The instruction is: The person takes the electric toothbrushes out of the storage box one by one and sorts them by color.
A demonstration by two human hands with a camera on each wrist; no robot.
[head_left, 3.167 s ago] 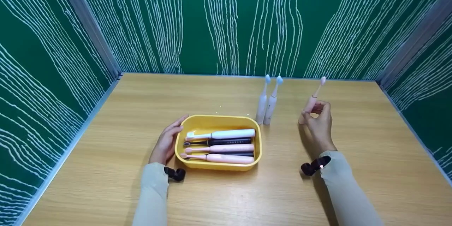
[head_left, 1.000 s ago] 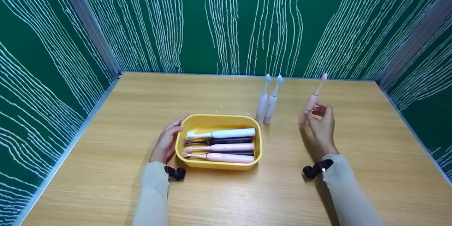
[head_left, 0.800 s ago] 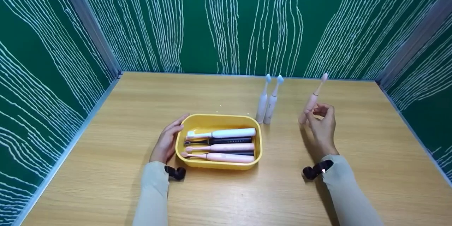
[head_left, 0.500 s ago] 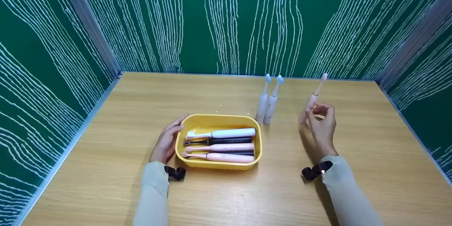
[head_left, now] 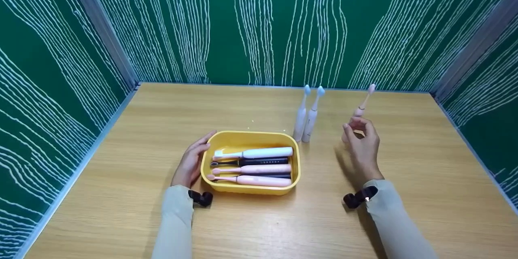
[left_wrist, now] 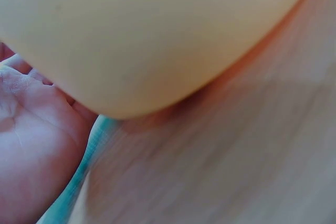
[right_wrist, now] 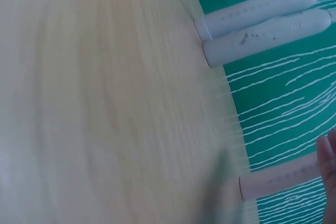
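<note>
My left hand (head_left: 189, 166) holds the left side of a yellow plastic tub (head_left: 251, 190), fingers spread along its outer wall. In the left wrist view the tub's wall (left_wrist: 157, 40) hides the fingertips. Near my right hand (head_left: 364, 145), a pink electric toothbrush (head_left: 366, 99) stands upright on the table. My right thumb and index finger overlap its handle in the head view, loosely bent. In the right wrist view the handle (right_wrist: 278, 177) runs behind the thumb. Two white electric toothbrushes with blue heads, one left (head_left: 300, 121) and one right (head_left: 310, 123), stand side by side.
Inside the tub lie a white toothbrush (head_left: 267, 153), a black one (head_left: 263, 162) and two pink ones, the nearer (head_left: 263, 181) in front, with another dark handle partly hidden. Green walls (head_left: 226, 28) with white wavy lines enclose the wooden table (head_left: 170, 113).
My right hand has shifted left, and its thumb and fingers now cross in front of the pink toothbrush, which stays in place. The left hand and the tub have not moved.
</note>
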